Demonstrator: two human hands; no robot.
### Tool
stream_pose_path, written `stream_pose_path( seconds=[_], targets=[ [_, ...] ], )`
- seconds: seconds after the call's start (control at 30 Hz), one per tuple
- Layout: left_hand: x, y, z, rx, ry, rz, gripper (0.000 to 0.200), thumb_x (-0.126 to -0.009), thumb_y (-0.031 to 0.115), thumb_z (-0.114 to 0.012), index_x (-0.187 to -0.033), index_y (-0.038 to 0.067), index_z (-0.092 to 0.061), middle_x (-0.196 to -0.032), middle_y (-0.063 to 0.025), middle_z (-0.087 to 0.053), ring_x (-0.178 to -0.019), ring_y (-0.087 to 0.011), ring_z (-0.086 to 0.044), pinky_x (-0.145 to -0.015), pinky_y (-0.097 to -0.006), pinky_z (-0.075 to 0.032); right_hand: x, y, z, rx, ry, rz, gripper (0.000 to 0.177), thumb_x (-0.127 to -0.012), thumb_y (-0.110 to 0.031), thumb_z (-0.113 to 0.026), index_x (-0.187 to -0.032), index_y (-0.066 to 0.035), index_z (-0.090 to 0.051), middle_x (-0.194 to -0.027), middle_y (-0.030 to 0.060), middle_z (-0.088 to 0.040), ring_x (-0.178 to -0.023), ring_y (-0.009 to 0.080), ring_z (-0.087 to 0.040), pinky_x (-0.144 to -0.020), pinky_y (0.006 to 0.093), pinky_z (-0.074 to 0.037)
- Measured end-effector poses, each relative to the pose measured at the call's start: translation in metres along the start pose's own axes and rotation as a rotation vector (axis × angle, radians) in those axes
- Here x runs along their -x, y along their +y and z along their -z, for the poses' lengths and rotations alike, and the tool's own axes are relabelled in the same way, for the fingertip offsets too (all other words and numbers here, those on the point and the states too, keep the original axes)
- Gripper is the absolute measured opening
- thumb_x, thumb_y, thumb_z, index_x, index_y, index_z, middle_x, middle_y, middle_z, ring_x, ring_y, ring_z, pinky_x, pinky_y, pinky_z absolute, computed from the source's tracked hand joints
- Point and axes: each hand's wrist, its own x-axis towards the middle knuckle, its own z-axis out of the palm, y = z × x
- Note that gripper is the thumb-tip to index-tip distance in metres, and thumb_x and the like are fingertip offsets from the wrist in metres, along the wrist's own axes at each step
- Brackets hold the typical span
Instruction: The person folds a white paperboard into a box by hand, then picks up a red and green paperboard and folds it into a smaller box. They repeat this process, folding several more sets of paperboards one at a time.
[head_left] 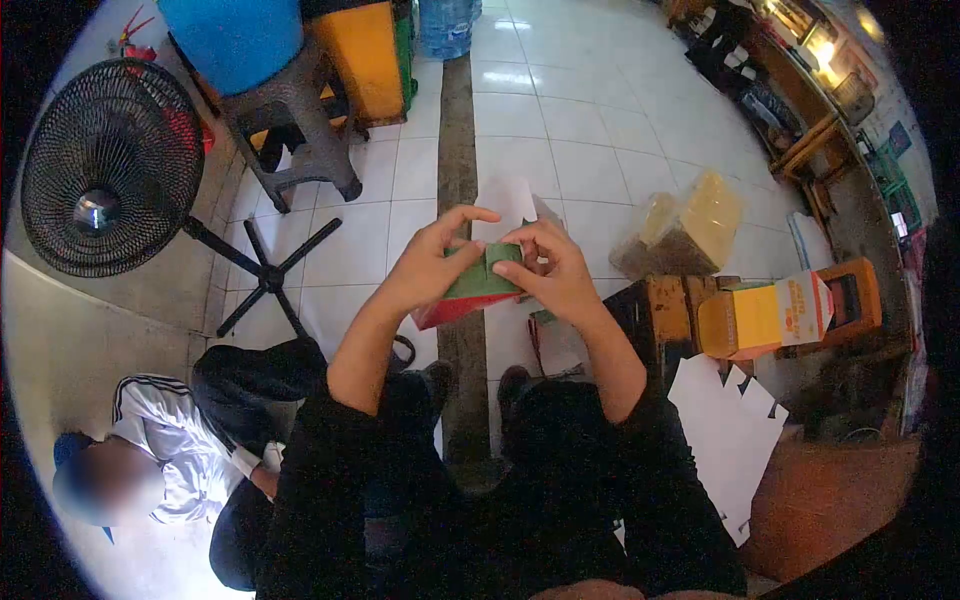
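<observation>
A carton (482,283) with a green face and a red side is held in front of me, above the floor. My left hand (437,262) grips its left side, thumb on the green face and index finger stretched over the top. My right hand (549,268) is curled at the right edge, its thumb pressing the green face. A white flap (517,203) stands up beyond the fingers. The carton's far side and underside are hidden.
A flat white die-cut card (725,435) and a yellow-orange carton (765,318) lie at right by a wooden box (672,312). Plastic-wrapped packs (690,225) sit on the floor. At left are a fan (110,165), a stool (290,130) and a seated person (190,460).
</observation>
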Motion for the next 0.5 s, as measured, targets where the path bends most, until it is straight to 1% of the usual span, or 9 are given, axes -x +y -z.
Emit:
stream_pose_path(
  seconds=[0.03,0.13,0.23,0.33,0.43,0.5],
  targets=[
    [0.001,0.001,-0.001,0.052,-0.024,-0.004,0.035,-0.102,0.011,-0.054,-0.138,0.012,-0.052,-0.086,-0.0069,-0.072,-0.078,-0.0103,-0.067,-0.068,-0.0240,-0.051,0.002,-0.005,0.000,0.071,0.018,-0.001,0.029,-0.080,-0.018,-0.085,-0.104,-0.010,-0.070,-0.085,-0.0037,-0.049,-0.066,0.0072,-0.044,-0.057,0.0225,-0.039],
    [-0.003,-0.006,-0.002,0.094,-0.035,-0.028,0.032,-0.103,0.012,-0.052,-0.136,0.012,-0.052,-0.088,-0.0078,-0.072,-0.081,-0.0108,-0.068,-0.068,-0.0244,-0.052,0.000,-0.013,-0.004,0.148,0.243,-0.097,0.028,-0.079,-0.016,-0.087,-0.100,-0.009,-0.070,-0.086,-0.0028,-0.050,-0.067,0.0072,-0.045,-0.057,0.0232,-0.038],
    [-0.002,-0.007,-0.009,0.150,0.014,-0.018,0.030,-0.101,0.011,-0.054,-0.131,0.013,-0.058,-0.079,-0.0007,-0.066,-0.071,-0.0046,-0.057,-0.064,-0.0222,-0.044,0.001,-0.006,-0.008,0.181,0.277,-0.050,0.027,-0.079,-0.014,-0.086,-0.100,-0.008,-0.070,-0.086,-0.0031,-0.050,-0.069,0.0069,-0.045,-0.059,0.0238,-0.042],
    [0.001,-0.007,-0.008,0.156,0.011,0.013,0.029,-0.101,0.012,-0.054,-0.130,0.012,-0.059,-0.078,-0.0006,-0.065,-0.070,-0.0037,-0.056,-0.063,-0.0211,-0.042,0.007,-0.005,-0.013,-0.195,0.110,-0.214,0.026,-0.081,-0.014,-0.084,-0.102,-0.007,-0.071,-0.085,-0.0031,-0.051,-0.070,0.0071,-0.048,-0.065,0.0246,-0.047],
    [-0.003,-0.013,-0.004,0.100,-0.077,-0.057,0.030,-0.104,0.012,-0.051,-0.134,0.009,-0.053,-0.095,-0.0086,-0.072,-0.088,-0.0117,-0.069,-0.075,-0.0259,-0.054,0.010,-0.012,-0.010,-0.216,-0.019,-0.265,0.026,-0.083,-0.014,-0.083,-0.104,-0.006,-0.071,-0.084,-0.0033,-0.051,-0.074,0.0073,-0.050,-0.072,0.0253,-0.049],
    [-0.002,-0.013,-0.008,0.189,-0.084,-0.030,0.031,-0.104,0.013,-0.052,-0.135,0.009,-0.052,-0.096,-0.0087,-0.072,-0.089,-0.0122,-0.069,-0.076,-0.0259,-0.054,0.012,-0.010,-0.009,-0.220,0.002,-0.308,0.026,-0.083,-0.015,-0.083,-0.105,-0.006,-0.071,-0.083,-0.0040,-0.052,-0.077,0.0073,-0.052,-0.073,0.0247,-0.048]
  ],
)
